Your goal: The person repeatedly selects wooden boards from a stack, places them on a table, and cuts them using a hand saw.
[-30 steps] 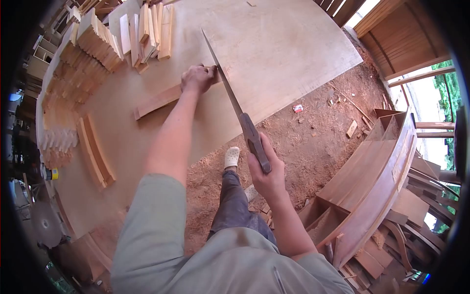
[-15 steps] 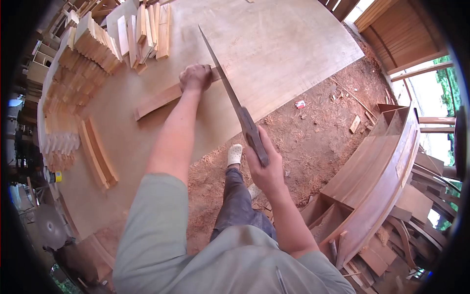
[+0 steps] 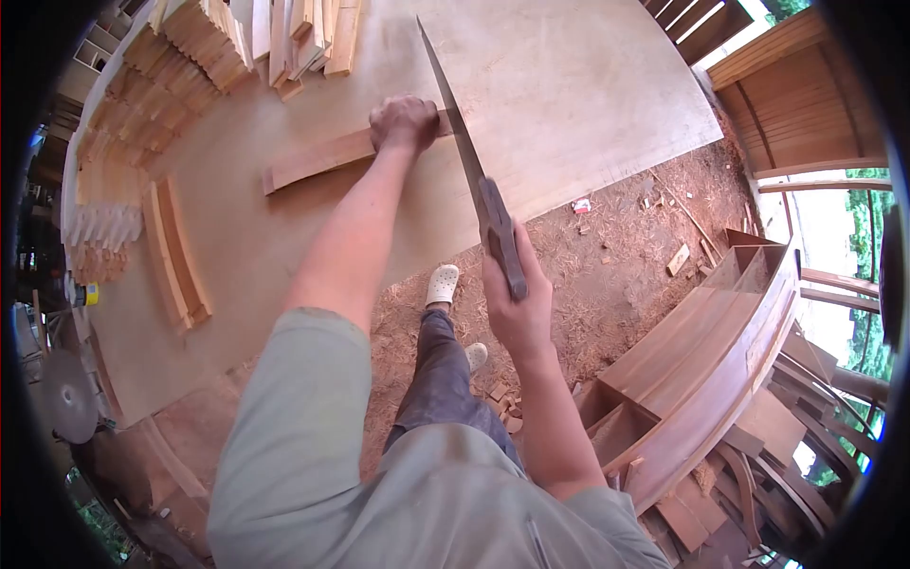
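My right hand (image 3: 519, 303) is wrapped round the dark handle of a hand saw (image 3: 462, 133). The blade points away from me, its tip far out over the worktable (image 3: 578, 104). It crosses a wooden board (image 3: 322, 159) close to the board's right end. My left hand (image 3: 406, 123) is closed over that board just left of the blade, pressing it on the table. The board lies at a slant, its longer part stretching to the left of my fist.
Stacked wooden pieces (image 3: 152, 104) line the table's left side, with loose strips (image 3: 308, 38) at the back. Two joined lengths (image 3: 177, 251) lie nearer. A wooden cabinet (image 3: 678, 351) stands at right on shaving-covered ground. A round disc (image 3: 69, 396) is at far left.
The whole view has shifted, so the table and stacks sit higher and further left. My left hand still presses the board, and my right hand keeps the saw across its right end.
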### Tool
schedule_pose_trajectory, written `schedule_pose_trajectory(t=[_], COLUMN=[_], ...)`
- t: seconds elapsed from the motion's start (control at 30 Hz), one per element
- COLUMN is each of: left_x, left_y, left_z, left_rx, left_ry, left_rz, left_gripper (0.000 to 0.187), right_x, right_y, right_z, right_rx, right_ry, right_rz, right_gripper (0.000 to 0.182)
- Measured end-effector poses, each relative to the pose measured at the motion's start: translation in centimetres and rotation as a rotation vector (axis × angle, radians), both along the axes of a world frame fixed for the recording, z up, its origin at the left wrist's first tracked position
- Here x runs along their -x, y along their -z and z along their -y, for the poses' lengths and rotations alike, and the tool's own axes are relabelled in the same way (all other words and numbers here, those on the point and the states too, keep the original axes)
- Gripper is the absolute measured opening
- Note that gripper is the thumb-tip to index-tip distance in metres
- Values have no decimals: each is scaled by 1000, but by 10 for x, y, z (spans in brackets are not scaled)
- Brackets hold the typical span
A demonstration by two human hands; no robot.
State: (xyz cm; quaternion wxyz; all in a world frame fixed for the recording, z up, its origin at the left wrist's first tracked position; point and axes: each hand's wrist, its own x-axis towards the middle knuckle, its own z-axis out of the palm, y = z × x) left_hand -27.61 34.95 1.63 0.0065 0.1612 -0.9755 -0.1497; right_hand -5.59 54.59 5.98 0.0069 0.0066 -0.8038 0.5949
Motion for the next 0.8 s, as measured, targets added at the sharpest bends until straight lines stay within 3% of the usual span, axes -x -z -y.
schedule_pose_trajectory(t=[0.13,0.2,0.3,0.4,0.47,0.57,0.73,0.8], left_x=[-2,-4,-2,-7,1,-8,0,5], left_y=[-12,-6,-2,-8,5,-18,-1,8], left_z=[-2,-1,1,-2,2,-4,-2,1], left_rx=[-36,-72,-22,44,-34,-49,19,54], left_ry=[-11,-40,10,46,-20,-36,-41,-24], left_rz=[57,116,0,69,11,81,56,72], left_gripper=[43,48,48,40,41,41,40,39], right_x=[-102,-146,-122,-23,17,-16,-144,-152], right_y=[-13,-20,-23,-4,5,7,-5,-6], right_z=[-49,-70,-61,-16,3,-11,-73,-79], right_rx=[-63,-36,-114,-41,26,5,-17,-68], right_ry=[4,4,-58,-37,-27,-7,13,-23], right_rz=[200,181,75,131,21,4,199,10], right_gripper=[57,58,58,54,54,55,56,55])
